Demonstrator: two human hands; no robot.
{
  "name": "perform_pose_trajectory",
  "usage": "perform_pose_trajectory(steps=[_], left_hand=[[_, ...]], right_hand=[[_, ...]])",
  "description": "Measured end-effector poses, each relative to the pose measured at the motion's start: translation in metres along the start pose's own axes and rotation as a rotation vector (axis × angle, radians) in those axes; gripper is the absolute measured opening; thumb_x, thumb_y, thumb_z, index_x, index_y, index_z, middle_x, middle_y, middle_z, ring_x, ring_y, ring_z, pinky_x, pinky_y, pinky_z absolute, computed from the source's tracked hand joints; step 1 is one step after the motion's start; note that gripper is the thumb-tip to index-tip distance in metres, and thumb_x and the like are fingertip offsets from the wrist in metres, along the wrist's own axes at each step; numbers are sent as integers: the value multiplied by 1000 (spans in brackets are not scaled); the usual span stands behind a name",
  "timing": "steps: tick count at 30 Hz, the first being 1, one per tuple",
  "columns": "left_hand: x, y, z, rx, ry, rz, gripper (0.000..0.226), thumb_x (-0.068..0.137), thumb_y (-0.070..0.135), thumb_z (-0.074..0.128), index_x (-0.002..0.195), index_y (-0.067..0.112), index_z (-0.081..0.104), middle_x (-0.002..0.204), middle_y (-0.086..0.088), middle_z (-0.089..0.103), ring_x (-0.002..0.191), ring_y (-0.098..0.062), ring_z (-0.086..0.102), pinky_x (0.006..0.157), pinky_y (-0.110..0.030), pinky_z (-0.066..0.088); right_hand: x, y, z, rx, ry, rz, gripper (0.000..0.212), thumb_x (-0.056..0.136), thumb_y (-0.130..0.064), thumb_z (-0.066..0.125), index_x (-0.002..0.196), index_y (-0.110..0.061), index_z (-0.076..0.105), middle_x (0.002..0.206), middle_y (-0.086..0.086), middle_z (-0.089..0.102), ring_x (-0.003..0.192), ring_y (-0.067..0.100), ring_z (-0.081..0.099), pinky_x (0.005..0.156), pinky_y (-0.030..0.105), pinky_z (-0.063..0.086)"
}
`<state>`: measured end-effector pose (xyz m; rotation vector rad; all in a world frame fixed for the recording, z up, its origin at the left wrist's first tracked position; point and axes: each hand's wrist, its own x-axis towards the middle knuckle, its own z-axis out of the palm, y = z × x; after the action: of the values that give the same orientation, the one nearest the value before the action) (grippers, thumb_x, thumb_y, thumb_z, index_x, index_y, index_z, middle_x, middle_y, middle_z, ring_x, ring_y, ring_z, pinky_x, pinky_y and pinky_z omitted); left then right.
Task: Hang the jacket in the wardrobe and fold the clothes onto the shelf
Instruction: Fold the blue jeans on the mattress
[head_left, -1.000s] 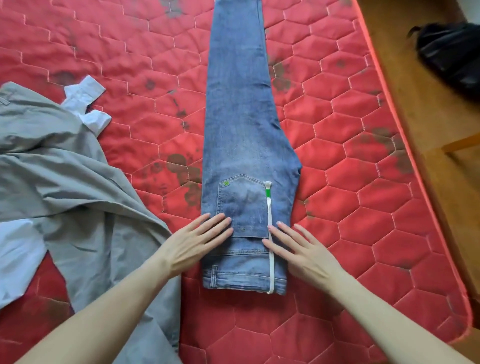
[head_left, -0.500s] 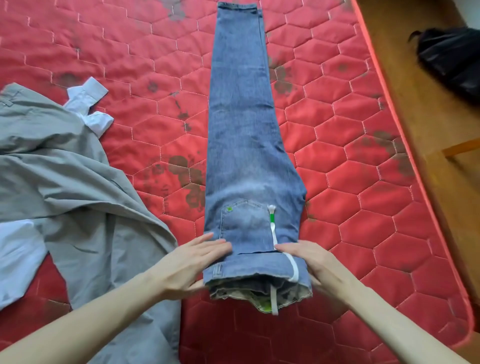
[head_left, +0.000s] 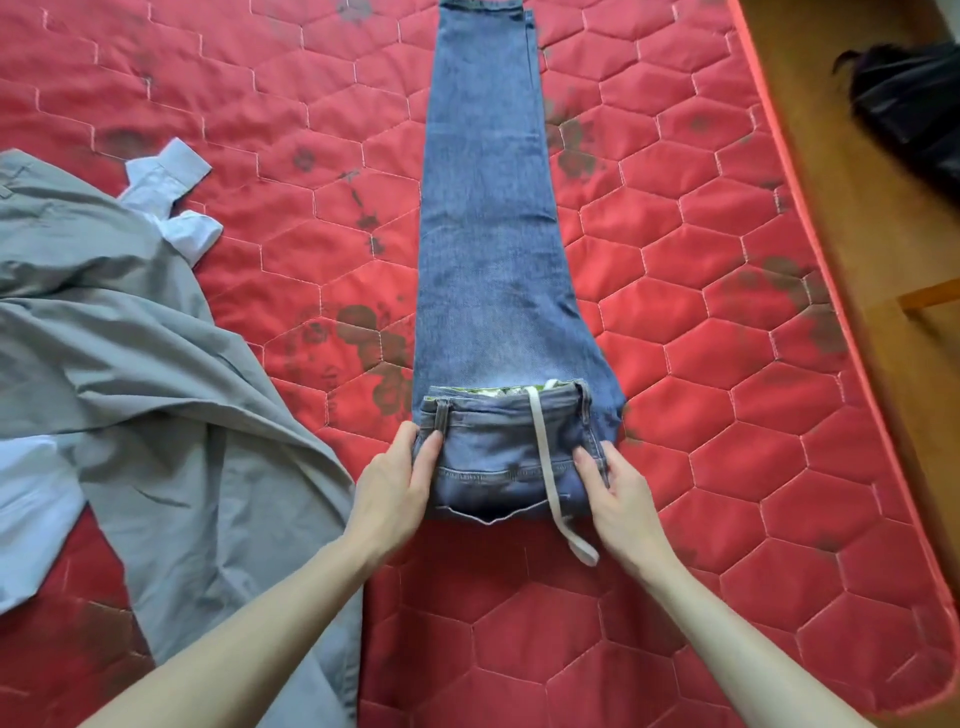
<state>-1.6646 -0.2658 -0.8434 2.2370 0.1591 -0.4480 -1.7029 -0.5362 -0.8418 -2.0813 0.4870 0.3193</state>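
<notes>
- Blue jeans (head_left: 488, 218) are laid out lengthwise on the red quilted mattress (head_left: 701, 364), legs stacked and running away from the camera. The hems get cut off by the top edge of the frame, so no telling how they lie up there.
- The waist end is folded over onto the legs, so you're seeing the waistband with its belt loops, and a sliver of greenish lining peeking out at the fold.
- Left hand (head_left: 395, 483) grips the left edge of that folded part, fingers curled around the denim. Right hand (head_left: 618, 493) does the same on the right edge, thumb on top; the other fingers are mostly tucked under, so I can't really see them.
- A white strap (head_left: 545, 467) trails from the waistband down over the fold and ends on the mattress just beside the right hand.
- Off to the left there's a gray garment (head_left: 156, 374) crumpled up, probably the jacket but hard to say, with a white shirt (head_left: 171, 202) poking out from under it. Both run out of frame.
- Top right, on the wooden floor (head_left: 852, 218), a black bag (head_left: 914, 104), blurry and cropped.
</notes>
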Motion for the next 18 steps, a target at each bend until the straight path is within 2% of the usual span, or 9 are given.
perform_pose_trajectory(steps=[2, 4, 6, 9, 13, 15, 17, 18], left_hand=[[10, 0, 3, 23, 12, -30, 26, 108, 50, 38, 90, 31, 37, 80, -17, 70, 89, -49, 63, 75, -53, 48], [21, 6, 5, 29, 42, -47, 25, 108, 47, 38, 92, 29, 36, 84, -21, 71, 90, -51, 62, 75, -54, 48], [32, 14, 6, 17, 70, -57, 24, 109, 45, 38, 95, 26, 39, 85, -22, 70, 90, -53, 62, 75, -54, 48], [48, 21, 10, 61, 89, -109, 26, 109, 46, 40, 103, 22, 46, 95, -26, 71, 95, -53, 62, 77, -52, 48], [49, 24, 13, 177, 138, -160, 29, 107, 49, 43, 109, 21, 49, 99, -22, 72, 96, -48, 66, 76, -49, 47], [39, 25, 12, 313, 254, -10, 30, 106, 41, 47, 124, 17, 48, 113, -18, 67, 101, -43, 64, 82, -49, 47], [28, 22, 14, 453, 318, 327, 43, 102, 34, 53, 137, 9, 49, 131, -17, 56, 119, -39, 54, 99, -49, 43], [25, 19, 17, 507, 282, 502, 48, 102, 33, 54, 141, 7, 49, 139, -18, 53, 129, -39, 50, 109, -49, 40]], right_hand=[[11, -5, 4, -163, 14, 39, 30, 105, -51, 46, 87, -28, 48, 70, -2, 63, 76, 30, 62, 74, 49, 46], [23, -11, 7, -310, 23, 57, 26, 108, -48, 40, 102, -25, 50, 87, 14, 72, 93, 45, 65, 75, 48, 44], [36, -18, 9, -416, 33, 78, 30, 110, -46, 36, 113, -19, 49, 102, 28, 71, 101, 53, 63, 77, 49, 42], [47, -23, 11, -464, 45, 97, 32, 110, -45, 35, 115, -15, 48, 106, 32, 69, 103, 54, 62, 77, 50, 42], [43, -20, 15, -401, 178, 99, 31, 107, -49, 45, 112, -20, 53, 93, 24, 70, 95, 49, 65, 70, 46, 39], [40, -21, 19, -371, 259, 91, 29, 105, -49, 51, 113, -21, 54, 94, 17, 72, 95, 45, 67, 68, 44, 39], [37, -22, 21, -378, 355, 12, 27, 105, -41, 55, 122, -20, 55, 109, 8, 67, 103, 38, 65, 74, 44, 45], [37, -22, 21, -398, 412, -86, 28, 105, -34, 55, 127, -18, 56, 116, 7, 62, 107, 34, 62, 81, 45, 49]])
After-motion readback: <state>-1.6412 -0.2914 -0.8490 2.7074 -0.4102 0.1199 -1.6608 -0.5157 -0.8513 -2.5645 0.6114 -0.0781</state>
